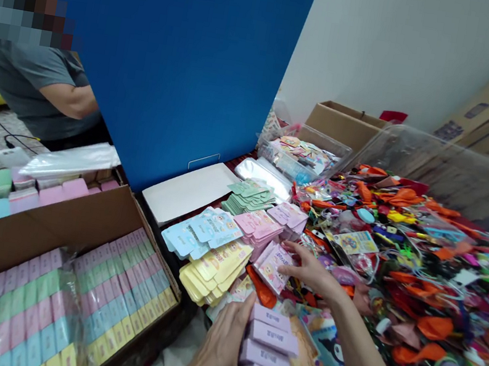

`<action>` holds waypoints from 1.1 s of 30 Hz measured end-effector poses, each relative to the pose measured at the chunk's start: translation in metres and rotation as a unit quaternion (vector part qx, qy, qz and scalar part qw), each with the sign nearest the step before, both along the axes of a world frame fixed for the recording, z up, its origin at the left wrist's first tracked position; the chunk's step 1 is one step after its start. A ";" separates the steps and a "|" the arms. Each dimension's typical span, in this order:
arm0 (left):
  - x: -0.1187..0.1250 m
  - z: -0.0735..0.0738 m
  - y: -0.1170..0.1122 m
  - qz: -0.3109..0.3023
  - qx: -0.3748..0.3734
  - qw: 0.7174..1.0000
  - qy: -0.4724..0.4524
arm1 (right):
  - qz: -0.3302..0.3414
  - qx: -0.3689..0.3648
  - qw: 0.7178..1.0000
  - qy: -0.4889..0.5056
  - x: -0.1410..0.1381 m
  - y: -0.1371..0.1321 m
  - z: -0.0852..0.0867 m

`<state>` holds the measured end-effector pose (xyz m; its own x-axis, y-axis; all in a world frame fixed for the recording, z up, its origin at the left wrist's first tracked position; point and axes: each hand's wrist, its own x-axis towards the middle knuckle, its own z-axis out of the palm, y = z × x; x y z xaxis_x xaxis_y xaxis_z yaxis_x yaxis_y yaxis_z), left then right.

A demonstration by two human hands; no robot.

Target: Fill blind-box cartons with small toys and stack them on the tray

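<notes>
My left hand (220,354) is curled against the left side of a stack of small purple boxes (269,356), with its thumb passing below them. Just beyond, my right hand (311,272) has its thumb and fingers at the right edge of another small purple box (272,269), which is tilted with its printed face up. Around that box lie fanned piles of printed packets: yellow packets (213,271), blue packets (205,233), pink packets (258,226), green packets (249,196) and purple packets (288,215).
An open carton (50,225) packed with coloured boxes stands at left. A heap of small toys and balloons (425,282) fills the right, before a clear plastic bin wall (451,180). A blue panel (176,59) rises behind; a person (42,74) sits beyond it.
</notes>
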<state>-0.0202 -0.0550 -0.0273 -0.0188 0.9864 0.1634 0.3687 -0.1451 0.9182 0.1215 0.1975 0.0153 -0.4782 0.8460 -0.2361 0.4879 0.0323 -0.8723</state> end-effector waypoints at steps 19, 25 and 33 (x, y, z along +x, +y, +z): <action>0.002 -0.004 0.009 0.031 -0.046 0.998 -0.029 | 0.073 -0.030 0.997 -0.016 -0.011 -0.004 0.015; 0.001 -0.004 0.009 0.023 -0.036 0.999 -0.033 | 0.098 -0.036 0.994 0.031 0.010 -0.027 0.041; 0.002 -0.004 0.008 0.022 -0.032 0.999 -0.023 | 0.068 -0.107 0.986 0.106 0.042 -0.044 0.038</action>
